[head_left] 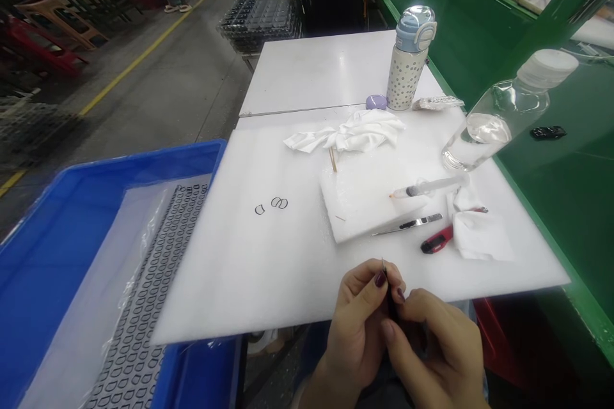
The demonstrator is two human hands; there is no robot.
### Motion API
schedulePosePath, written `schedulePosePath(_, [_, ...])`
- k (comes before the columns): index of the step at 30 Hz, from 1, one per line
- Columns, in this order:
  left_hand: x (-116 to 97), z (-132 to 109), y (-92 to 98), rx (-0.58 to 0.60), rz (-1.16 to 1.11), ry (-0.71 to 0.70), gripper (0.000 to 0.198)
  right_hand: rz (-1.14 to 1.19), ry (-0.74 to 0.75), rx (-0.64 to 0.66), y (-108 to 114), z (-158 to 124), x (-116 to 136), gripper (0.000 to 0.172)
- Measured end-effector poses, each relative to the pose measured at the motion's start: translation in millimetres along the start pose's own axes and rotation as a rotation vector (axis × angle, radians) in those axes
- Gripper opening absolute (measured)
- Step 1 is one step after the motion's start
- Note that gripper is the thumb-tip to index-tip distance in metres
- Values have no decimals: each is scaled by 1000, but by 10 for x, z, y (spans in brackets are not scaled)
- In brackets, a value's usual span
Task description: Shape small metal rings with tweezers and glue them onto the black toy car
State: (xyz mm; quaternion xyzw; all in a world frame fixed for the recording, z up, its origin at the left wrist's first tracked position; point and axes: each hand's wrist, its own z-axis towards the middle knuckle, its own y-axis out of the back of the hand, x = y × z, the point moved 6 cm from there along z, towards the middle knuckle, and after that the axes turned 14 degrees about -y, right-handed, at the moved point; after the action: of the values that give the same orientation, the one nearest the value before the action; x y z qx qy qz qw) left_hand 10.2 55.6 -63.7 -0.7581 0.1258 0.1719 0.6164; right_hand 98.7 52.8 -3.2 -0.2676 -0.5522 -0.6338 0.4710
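Near the table's front edge, my left hand (357,323) pinches a small thin dark piece (391,300) between thumb and fingertips. My right hand (439,339) is closed beside it, its thumb and bent forefinger meeting at the piece's lower part. The fingers cover most of the piece, so its kind cannot be made out. A thin tip stands above the left thumb. Just beyond the hands lie tweezers (416,222) and a red utility knife (436,240). Several small black D-shaped rings (259,209) rest on the white table (230,268) to the left.
A white foam slab (369,198) carries a syringe (432,186) and thin sticks (332,160). White cloth (359,132), a tumbler (405,70) and a tilted-looking clear bottle (484,131) stand around it. A blue bin (62,185) at left holds sheets of black rings (144,313).
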Motion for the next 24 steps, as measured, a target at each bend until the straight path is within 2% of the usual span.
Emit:
schedulePosePath(12, [7,-11,-81,69,-109,28,19,32,-2,13,-6,20,11,15])
schedulePosePath(24, [10,-1,-61,80,-134,-1,16,29,-10,15,-16,10,-19,13])
